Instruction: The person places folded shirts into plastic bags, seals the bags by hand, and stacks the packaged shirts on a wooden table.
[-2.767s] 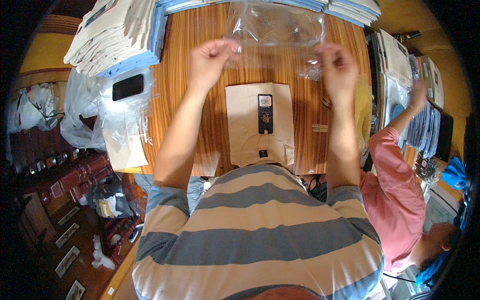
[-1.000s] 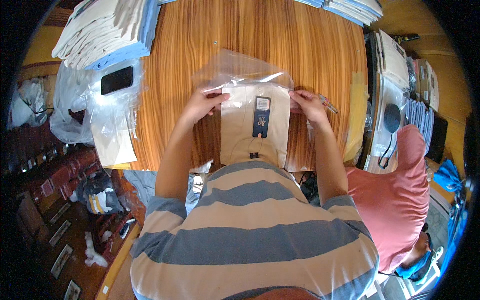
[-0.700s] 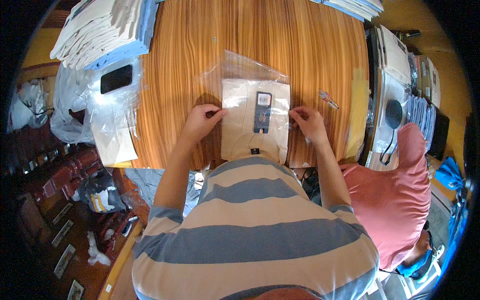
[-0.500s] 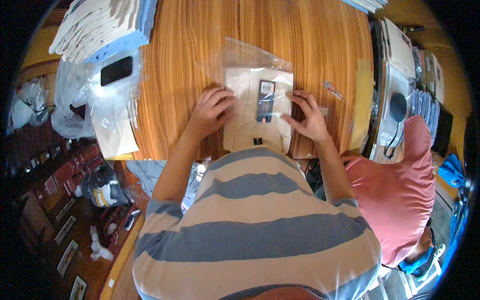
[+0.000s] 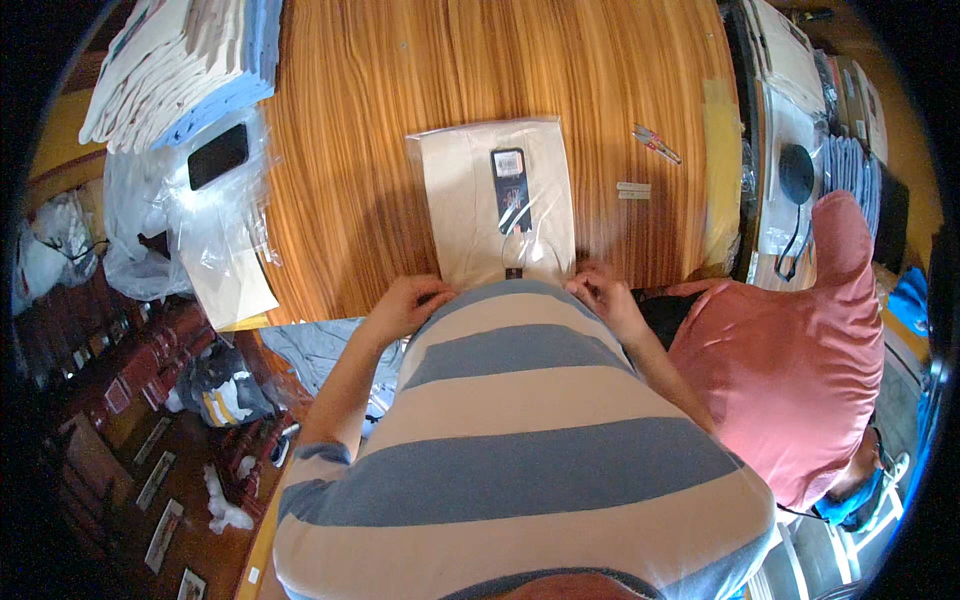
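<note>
A folded beige garment lies in a clear plastic bag on the wooden table, close against my body. A dark hang tag with a white label rests on the garment's front, its string looped toward a small dark neck label. My left hand is closed at the bag's near left corner, fingers curled at its edge. At the near right corner my right hand is closed too, thumb and fingers pinched together on the bag's edge. My striped shirt hides the bag's near end.
Small thread snips lie to the right on the table. Stacked folded garments, a black phone and loose plastic bags are at left. A person in a pink shirt is close on my right, beside more packed garments.
Both hands have moved from the garment's sides to the bag's near corners and closed. The bag's far end, loose and raised before, now lies flat around the garment.
</note>
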